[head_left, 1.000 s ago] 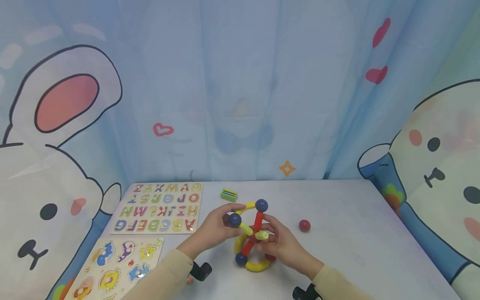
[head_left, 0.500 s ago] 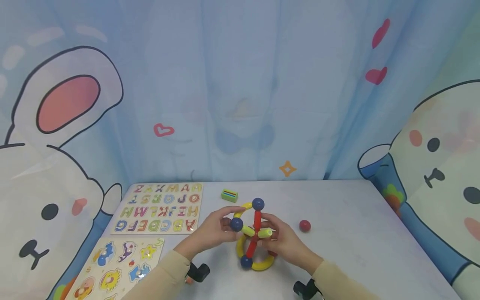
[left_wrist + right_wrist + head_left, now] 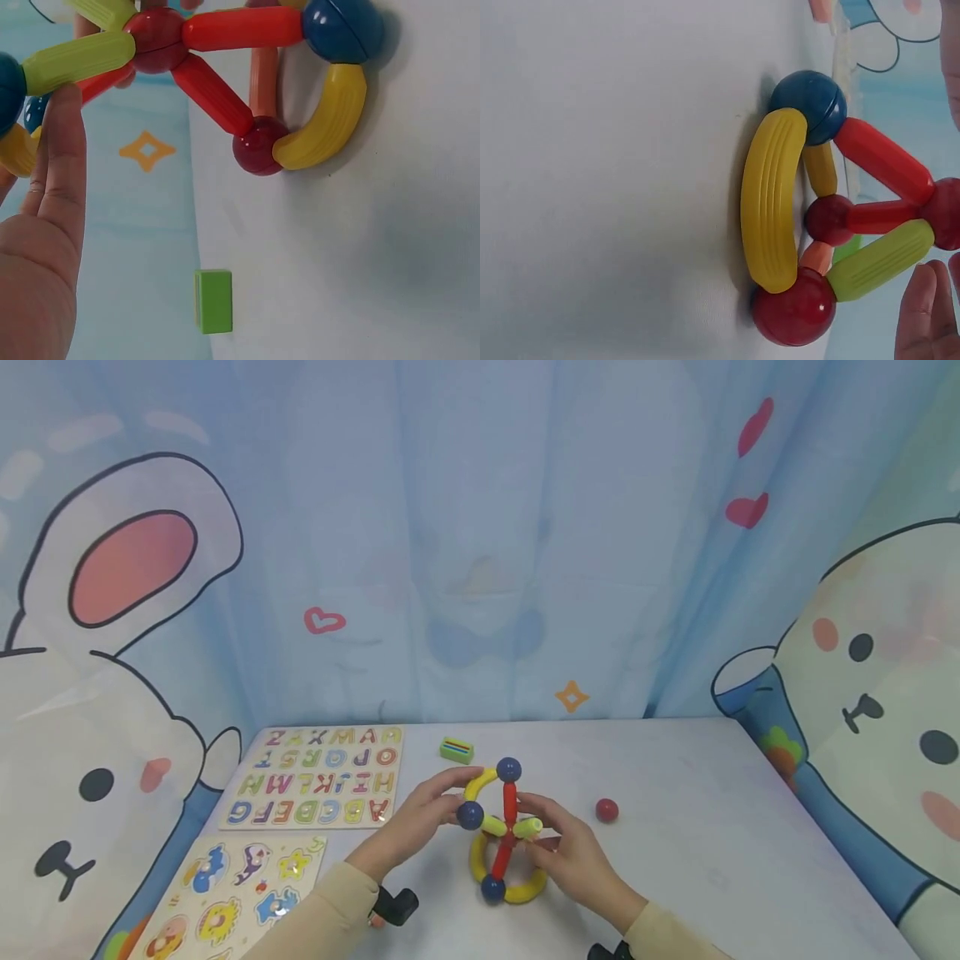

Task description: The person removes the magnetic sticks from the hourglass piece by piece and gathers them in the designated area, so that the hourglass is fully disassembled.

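Observation:
A magnetic stick-and-ball model (image 3: 503, 860) stands upright on the table, its yellow curved rods forming a base ring. Red rods and a light green rod rise from the base to a red ball (image 3: 156, 39). Above that sit a top blue ball (image 3: 508, 770), a yellow curved rod (image 3: 477, 784) and a left blue ball (image 3: 470, 815). My left hand (image 3: 420, 818) holds the model at the left blue ball, index finger at the curved rod; its thumb is hidden in the left wrist view. My right hand (image 3: 573, 856) holds the model's middle beside a light green rod (image 3: 528, 828).
A loose red ball (image 3: 607, 811) lies to the right. Behind the model is a green block (image 3: 456, 750) with coloured stripes. An alphabet puzzle board (image 3: 315, 777) and a picture puzzle board (image 3: 232, 893) lie at the left. A printed curtain hangs behind the table.
The model has turned slightly between my hands. Its top blue ball has shifted left, the left one has come lower, and the front base ball has moved right.

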The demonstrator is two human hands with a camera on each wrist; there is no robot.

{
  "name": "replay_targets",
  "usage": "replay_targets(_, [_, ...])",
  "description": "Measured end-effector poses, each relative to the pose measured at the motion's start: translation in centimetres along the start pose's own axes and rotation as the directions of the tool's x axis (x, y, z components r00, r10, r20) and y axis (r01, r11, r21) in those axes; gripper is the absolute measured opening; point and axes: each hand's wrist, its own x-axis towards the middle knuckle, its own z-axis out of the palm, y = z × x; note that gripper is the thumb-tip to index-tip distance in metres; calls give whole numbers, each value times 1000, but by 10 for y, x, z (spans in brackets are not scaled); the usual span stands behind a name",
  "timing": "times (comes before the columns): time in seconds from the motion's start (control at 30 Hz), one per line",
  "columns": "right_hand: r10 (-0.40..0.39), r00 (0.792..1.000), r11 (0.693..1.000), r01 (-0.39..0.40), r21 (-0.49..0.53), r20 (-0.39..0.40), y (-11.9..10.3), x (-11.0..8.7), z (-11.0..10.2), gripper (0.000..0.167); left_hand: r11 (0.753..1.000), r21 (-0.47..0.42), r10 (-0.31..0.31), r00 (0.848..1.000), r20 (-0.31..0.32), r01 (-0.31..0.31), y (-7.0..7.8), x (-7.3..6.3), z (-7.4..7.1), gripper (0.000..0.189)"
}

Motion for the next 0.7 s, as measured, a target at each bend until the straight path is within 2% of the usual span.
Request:
replay_targets(0.2, [-29,999,1000,29,1,29,5,6,2,69,999,27,-19,1000,-25,20,-2,-1,-3,41])
replay_targets(0.4, [-55,996,997,58,-47,66,5,8,-1,69,999,27,-46,999,-8,47,-3,-2,-8,41])
replay_targets(0.57, [-43,999,993,43,-111,0,-5,-1,-10,68,997,3,-72,997,20,72,0,-1,-9,42])
replay_targets(0.63, [-23,1000,996,21,-88,-16,-11,-6,-14,69,997,-7,-77,997,23,78,1,-1,-9,43])
replay_targets(0.7, [14,1000,1000,-14,-3,7,-16,-11,-16,69,996,-17,-85,996,19,85,2,-2,-9,45])
